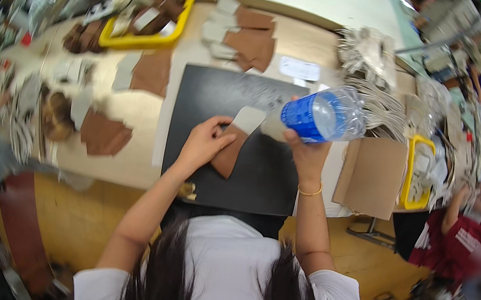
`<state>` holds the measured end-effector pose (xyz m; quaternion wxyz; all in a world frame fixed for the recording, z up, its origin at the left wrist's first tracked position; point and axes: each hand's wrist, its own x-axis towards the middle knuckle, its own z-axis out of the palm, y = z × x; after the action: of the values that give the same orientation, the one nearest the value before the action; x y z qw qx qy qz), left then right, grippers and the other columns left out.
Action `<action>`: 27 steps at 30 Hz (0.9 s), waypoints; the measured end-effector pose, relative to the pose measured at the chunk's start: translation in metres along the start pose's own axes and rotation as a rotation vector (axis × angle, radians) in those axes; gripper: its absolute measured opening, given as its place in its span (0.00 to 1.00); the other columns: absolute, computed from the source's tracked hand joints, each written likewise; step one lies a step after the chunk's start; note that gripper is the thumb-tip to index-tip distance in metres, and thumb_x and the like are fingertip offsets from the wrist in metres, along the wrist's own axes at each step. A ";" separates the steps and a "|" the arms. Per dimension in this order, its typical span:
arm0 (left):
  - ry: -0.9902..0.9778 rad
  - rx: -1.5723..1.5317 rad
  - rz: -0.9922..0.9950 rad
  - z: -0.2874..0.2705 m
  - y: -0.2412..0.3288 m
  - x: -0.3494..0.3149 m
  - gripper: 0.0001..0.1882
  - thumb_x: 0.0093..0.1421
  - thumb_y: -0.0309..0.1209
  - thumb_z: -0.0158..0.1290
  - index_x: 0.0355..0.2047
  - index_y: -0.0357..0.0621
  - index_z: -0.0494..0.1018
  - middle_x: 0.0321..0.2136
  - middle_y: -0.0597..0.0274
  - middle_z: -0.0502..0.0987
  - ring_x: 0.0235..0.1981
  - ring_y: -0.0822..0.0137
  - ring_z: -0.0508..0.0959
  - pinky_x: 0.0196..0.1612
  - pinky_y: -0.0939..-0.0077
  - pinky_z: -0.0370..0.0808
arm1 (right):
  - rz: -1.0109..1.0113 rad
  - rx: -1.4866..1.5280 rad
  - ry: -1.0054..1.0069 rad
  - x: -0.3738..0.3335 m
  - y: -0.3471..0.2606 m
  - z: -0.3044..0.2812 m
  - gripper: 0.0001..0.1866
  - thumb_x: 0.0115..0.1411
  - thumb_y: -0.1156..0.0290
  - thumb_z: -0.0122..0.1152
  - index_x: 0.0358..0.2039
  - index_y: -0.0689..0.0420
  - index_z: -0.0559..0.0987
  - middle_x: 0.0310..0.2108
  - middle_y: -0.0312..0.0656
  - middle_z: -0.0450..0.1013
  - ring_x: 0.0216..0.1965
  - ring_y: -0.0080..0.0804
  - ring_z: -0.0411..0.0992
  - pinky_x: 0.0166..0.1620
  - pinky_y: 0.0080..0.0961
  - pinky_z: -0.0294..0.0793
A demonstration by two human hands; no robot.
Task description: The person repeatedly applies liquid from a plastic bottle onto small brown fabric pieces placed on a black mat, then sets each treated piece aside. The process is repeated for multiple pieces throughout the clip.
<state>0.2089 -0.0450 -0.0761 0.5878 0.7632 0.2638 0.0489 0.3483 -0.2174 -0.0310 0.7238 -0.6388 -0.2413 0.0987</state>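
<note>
My left hand (204,145) grips a flat brown-and-pale-grey piece (229,151) by its left edge, thumb on top. The piece lies slanted over a black board (267,180), pale end pointing away from me. In my right hand (305,151) is a clear plastic bottle (316,115) with a blue label. It is tilted, its pale, blurred lower-left end close beside the pale end of the piece. Whether that end touches the piece, I cannot tell. The palm and several fingers of my right hand are hidden behind the bottle.
Stacks of similar brown-and-grey pieces (248,46) lie beyond the board, with more brown pieces (105,132) at left. A yellow tray (144,40) holds brown bits. On the right are pale bundled strips (377,109), cardboard (376,176) and a yellow basket (405,202). A person in red (454,243) works at right.
</note>
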 end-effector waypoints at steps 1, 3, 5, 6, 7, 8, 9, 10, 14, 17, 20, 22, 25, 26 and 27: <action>0.010 -0.009 -0.024 0.001 0.002 -0.003 0.20 0.53 0.29 0.60 0.46 0.37 0.72 0.17 0.71 0.68 0.21 0.80 0.66 0.26 0.83 0.65 | -0.010 -0.002 -0.001 -0.001 0.005 0.003 0.30 0.40 0.65 0.79 0.43 0.63 0.76 0.40 0.41 0.76 0.41 0.29 0.74 0.48 0.29 0.73; 0.027 -0.016 -0.047 0.001 0.006 -0.004 0.20 0.53 0.29 0.60 0.47 0.37 0.72 0.17 0.69 0.68 0.21 0.79 0.66 0.26 0.82 0.65 | -0.040 -0.037 -0.032 -0.004 0.014 0.011 0.29 0.40 0.65 0.79 0.42 0.63 0.76 0.38 0.42 0.76 0.41 0.30 0.75 0.47 0.29 0.73; 0.055 -0.001 -0.036 0.000 0.008 -0.006 0.20 0.53 0.29 0.60 0.46 0.38 0.72 0.16 0.68 0.68 0.20 0.78 0.67 0.26 0.81 0.66 | -0.075 -0.110 -0.092 -0.006 0.020 0.017 0.29 0.40 0.65 0.79 0.41 0.63 0.77 0.37 0.42 0.77 0.40 0.31 0.75 0.46 0.28 0.74; 0.065 0.008 -0.029 0.000 0.008 -0.008 0.20 0.53 0.29 0.60 0.46 0.38 0.73 0.16 0.68 0.68 0.20 0.78 0.67 0.26 0.81 0.66 | -0.081 -0.140 -0.114 -0.007 0.021 0.018 0.29 0.40 0.65 0.79 0.41 0.63 0.77 0.37 0.42 0.77 0.40 0.31 0.75 0.46 0.28 0.74; 0.062 -0.011 -0.035 -0.001 0.006 -0.007 0.20 0.53 0.29 0.60 0.46 0.39 0.73 0.16 0.67 0.68 0.20 0.77 0.68 0.26 0.80 0.66 | -0.088 -0.167 -0.134 -0.008 0.023 0.020 0.29 0.40 0.65 0.79 0.41 0.63 0.77 0.37 0.43 0.77 0.40 0.31 0.75 0.46 0.27 0.73; 0.059 -0.029 -0.040 -0.002 0.005 -0.007 0.19 0.53 0.29 0.60 0.45 0.39 0.73 0.16 0.67 0.68 0.20 0.77 0.68 0.26 0.80 0.67 | -0.097 -0.193 -0.153 -0.008 0.024 0.023 0.29 0.39 0.65 0.79 0.41 0.63 0.77 0.37 0.43 0.77 0.40 0.31 0.75 0.46 0.27 0.73; 0.055 -0.047 -0.045 -0.002 0.004 -0.008 0.19 0.53 0.29 0.60 0.45 0.39 0.73 0.16 0.66 0.69 0.19 0.76 0.69 0.26 0.79 0.67 | -0.107 -0.207 -0.173 -0.008 0.024 0.027 0.30 0.39 0.65 0.79 0.42 0.62 0.76 0.38 0.43 0.77 0.40 0.32 0.75 0.46 0.27 0.73; 0.047 -0.060 -0.046 -0.001 0.003 -0.007 0.19 0.53 0.29 0.60 0.45 0.39 0.72 0.16 0.66 0.69 0.19 0.76 0.69 0.25 0.79 0.67 | -0.121 -0.223 -0.183 -0.007 0.020 0.031 0.31 0.39 0.64 0.79 0.43 0.62 0.76 0.38 0.42 0.77 0.40 0.32 0.75 0.46 0.27 0.73; 0.024 -0.052 -0.041 -0.002 0.001 -0.005 0.18 0.52 0.27 0.59 0.44 0.39 0.72 0.16 0.66 0.71 0.19 0.75 0.71 0.25 0.78 0.68 | -0.139 -0.369 -0.436 -0.012 0.018 0.029 0.34 0.43 0.74 0.75 0.52 0.60 0.70 0.50 0.44 0.72 0.50 0.33 0.71 0.53 0.30 0.71; 0.020 -0.055 -0.049 -0.003 -0.001 -0.004 0.17 0.52 0.26 0.59 0.43 0.38 0.72 0.16 0.65 0.71 0.19 0.75 0.72 0.26 0.78 0.68 | -0.275 -0.408 -0.315 0.002 0.025 0.026 0.36 0.39 0.63 0.79 0.49 0.58 0.74 0.39 0.40 0.78 0.42 0.33 0.75 0.48 0.30 0.72; 0.031 -0.065 -0.026 -0.001 -0.003 -0.003 0.16 0.52 0.26 0.59 0.42 0.38 0.72 0.16 0.64 0.71 0.19 0.75 0.71 0.26 0.77 0.69 | -0.136 -0.528 -0.164 0.021 0.032 -0.001 0.31 0.41 0.67 0.77 0.47 0.56 0.76 0.45 0.38 0.75 0.45 0.32 0.74 0.50 0.29 0.70; 0.039 -0.070 -0.012 -0.002 -0.005 -0.002 0.16 0.51 0.26 0.59 0.42 0.37 0.72 0.16 0.64 0.71 0.19 0.75 0.71 0.26 0.77 0.68 | -0.115 -0.502 -0.152 0.023 0.025 0.007 0.29 0.42 0.67 0.76 0.47 0.56 0.77 0.45 0.38 0.76 0.45 0.33 0.74 0.50 0.29 0.70; 0.020 -0.087 -0.028 -0.003 -0.006 -0.002 0.16 0.51 0.25 0.59 0.41 0.37 0.72 0.16 0.64 0.70 0.19 0.75 0.71 0.26 0.77 0.68 | -0.238 -0.423 -0.264 0.003 0.016 0.039 0.30 0.41 0.65 0.77 0.46 0.57 0.77 0.43 0.39 0.77 0.42 0.32 0.75 0.49 0.28 0.72; 0.009 -0.100 -0.043 -0.003 -0.005 -0.002 0.16 0.51 0.25 0.59 0.41 0.36 0.72 0.16 0.64 0.70 0.19 0.74 0.71 0.25 0.77 0.68 | -0.320 -0.504 -0.345 -0.002 0.015 0.044 0.31 0.39 0.64 0.78 0.46 0.58 0.77 0.42 0.40 0.77 0.42 0.32 0.76 0.49 0.28 0.72; -0.003 -0.112 -0.059 -0.003 -0.004 -0.001 0.16 0.51 0.25 0.59 0.41 0.36 0.71 0.16 0.64 0.70 0.19 0.74 0.71 0.25 0.77 0.68 | -0.232 -0.397 -0.379 -0.007 0.017 0.049 0.32 0.38 0.63 0.79 0.46 0.57 0.77 0.43 0.40 0.77 0.42 0.31 0.76 0.49 0.27 0.72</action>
<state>0.2054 -0.0424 -0.0789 0.6312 0.7210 0.2823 0.0453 0.3220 -0.1749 -0.0455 0.5333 -0.7063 -0.4580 0.0836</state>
